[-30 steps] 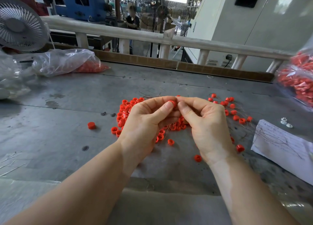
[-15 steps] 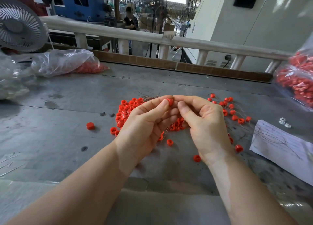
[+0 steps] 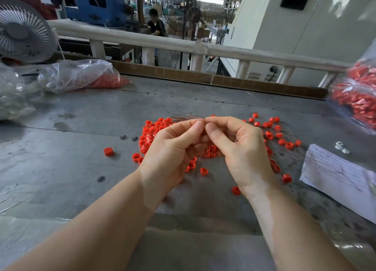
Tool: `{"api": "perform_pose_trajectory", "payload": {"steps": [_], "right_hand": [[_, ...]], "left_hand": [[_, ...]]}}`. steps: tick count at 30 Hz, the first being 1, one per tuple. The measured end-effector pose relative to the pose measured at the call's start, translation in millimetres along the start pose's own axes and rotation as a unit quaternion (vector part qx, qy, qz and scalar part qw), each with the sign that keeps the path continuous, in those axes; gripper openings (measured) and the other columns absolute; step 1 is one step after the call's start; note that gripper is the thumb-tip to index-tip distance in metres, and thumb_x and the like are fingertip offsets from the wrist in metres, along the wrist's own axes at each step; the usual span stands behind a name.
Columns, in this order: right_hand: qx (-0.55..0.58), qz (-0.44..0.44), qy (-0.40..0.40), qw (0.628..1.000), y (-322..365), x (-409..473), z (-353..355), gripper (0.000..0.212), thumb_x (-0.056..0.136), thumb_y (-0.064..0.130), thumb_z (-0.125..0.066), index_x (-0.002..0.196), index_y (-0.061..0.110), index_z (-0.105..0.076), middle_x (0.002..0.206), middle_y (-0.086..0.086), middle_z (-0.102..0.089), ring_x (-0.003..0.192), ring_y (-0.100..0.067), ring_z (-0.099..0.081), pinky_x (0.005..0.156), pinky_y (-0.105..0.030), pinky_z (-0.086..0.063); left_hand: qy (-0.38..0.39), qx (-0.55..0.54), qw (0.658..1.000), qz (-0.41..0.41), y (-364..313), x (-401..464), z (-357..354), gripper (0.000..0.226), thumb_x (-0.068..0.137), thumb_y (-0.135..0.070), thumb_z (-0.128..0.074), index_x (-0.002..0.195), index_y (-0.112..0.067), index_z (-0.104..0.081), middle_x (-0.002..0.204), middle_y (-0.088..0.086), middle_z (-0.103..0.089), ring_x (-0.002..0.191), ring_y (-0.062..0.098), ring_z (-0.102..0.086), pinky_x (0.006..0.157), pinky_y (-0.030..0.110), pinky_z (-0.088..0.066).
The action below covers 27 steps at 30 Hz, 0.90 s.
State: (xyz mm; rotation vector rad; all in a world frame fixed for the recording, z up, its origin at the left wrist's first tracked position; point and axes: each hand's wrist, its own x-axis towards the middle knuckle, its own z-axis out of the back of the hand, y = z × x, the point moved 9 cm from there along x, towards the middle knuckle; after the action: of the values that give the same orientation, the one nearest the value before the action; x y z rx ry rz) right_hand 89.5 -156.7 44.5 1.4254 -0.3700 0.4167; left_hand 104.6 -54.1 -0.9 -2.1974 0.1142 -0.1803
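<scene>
Left hand (image 3: 173, 148) and right hand (image 3: 242, 148) meet at table centre, raised over the red caps (image 3: 152, 130). Each thumb presses against its forefinger, and the fingertips (image 3: 196, 126) of both hands touch; the other fingers are curled. They pinch a small item hidden between the tips, kind not discernible. Thin wires (image 3: 181, 117) fan toward 10 o'clock from the pinch; whether held or lying on the table (image 3: 61, 169), cannot tell. Wired caps (image 3: 280, 135) scattered at 2 o'clock. Lone cap (image 3: 108, 151) at 9 o'clock. Paper sheet (image 3: 335, 173) at 4 o'clock. Clear bag (image 3: 81, 75) at 10 o'clock, far edge.

Orange-red caps (image 3: 154, 128), grey table (image 3: 61, 169), white paper (image 3: 335, 175)
</scene>
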Motion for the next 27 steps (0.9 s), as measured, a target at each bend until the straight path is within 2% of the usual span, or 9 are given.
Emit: {"api": "perform_pose_trajectory", "payload": {"steps": [5,10,18,22,24,27], "right_hand": [[-0.011,-0.002,0.021,1.000,1,-1,-4,0.013,0.088,0.010,-0.062,0.090,0.016,-0.073,0.072,0.004,-0.072,0.068,-0.004,-0.066,0.065,-0.014,-0.049],[-0.011,0.001,0.018,1.000,1,-1,-4,0.013,0.087,0.008,-0.062,0.090,0.014,-0.074,0.072,0.004,-0.071,0.067,-0.003,-0.065,0.065,-0.014,-0.049],[0.028,-0.014,0.035,0.999,0,-2,-8,0.018,0.089,0.003,-0.058,0.092,0.013,-0.072,0.076,-0.001,-0.072,0.069,-0.010,-0.067,0.065,-0.018,-0.051],[0.017,-0.006,0.021,1.000,1,-1,-7,0.027,0.082,-0.006,-0.064,0.097,0.017,-0.068,0.076,0.006,-0.071,0.067,-0.006,-0.067,0.066,-0.017,-0.052],[-0.009,0.011,0.007,1.000,4,0,-4,0.025,0.081,-0.005,-0.066,0.095,0.016,-0.069,0.078,0.006,-0.071,0.069,-0.003,-0.067,0.066,-0.013,-0.050],[0.007,-0.026,-0.034,0.999,-4,2,6,0.023,0.082,0.000,-0.066,0.089,0.022,-0.072,0.081,0.004,-0.073,0.077,-0.007,-0.068,0.073,-0.019,-0.050]], "left_hand": [[-0.001,0.040,0.999,-0.020,-1,-1,0,0.023,0.068,-0.020,-0.062,0.084,-0.004,-0.067,0.063,0.002,-0.064,0.063,0.011,-0.058,0.067,0.020,-0.053],[-0.007,0.048,0.999,-0.024,-4,-1,2,0.013,0.066,-0.018,-0.064,0.071,-0.009,-0.072,0.060,0.003,-0.063,0.058,0.009,-0.059,0.063,0.020,-0.053],[-0.006,0.026,1.000,-0.007,0,-2,3,0.020,0.070,-0.020,-0.063,0.082,-0.004,-0.066,0.057,-0.001,-0.061,0.055,0.006,-0.059,0.060,0.017,-0.052],[-0.006,-0.011,1.000,0.003,3,-3,-1,0.020,0.072,-0.021,-0.060,0.083,-0.006,-0.067,0.055,-0.002,-0.064,0.055,0.003,-0.063,0.062,0.015,-0.054],[-0.006,-0.018,1.000,0.011,2,-3,-1,0.021,0.071,-0.024,-0.060,0.076,-0.009,-0.074,0.061,0.000,-0.067,0.059,0.005,-0.065,0.063,0.017,-0.055],[0.004,-0.031,0.999,0.031,3,-3,-2,0.022,0.072,-0.020,-0.058,0.075,-0.010,-0.077,0.074,0.006,-0.072,0.069,0.011,-0.070,0.065,0.021,-0.057]]}}
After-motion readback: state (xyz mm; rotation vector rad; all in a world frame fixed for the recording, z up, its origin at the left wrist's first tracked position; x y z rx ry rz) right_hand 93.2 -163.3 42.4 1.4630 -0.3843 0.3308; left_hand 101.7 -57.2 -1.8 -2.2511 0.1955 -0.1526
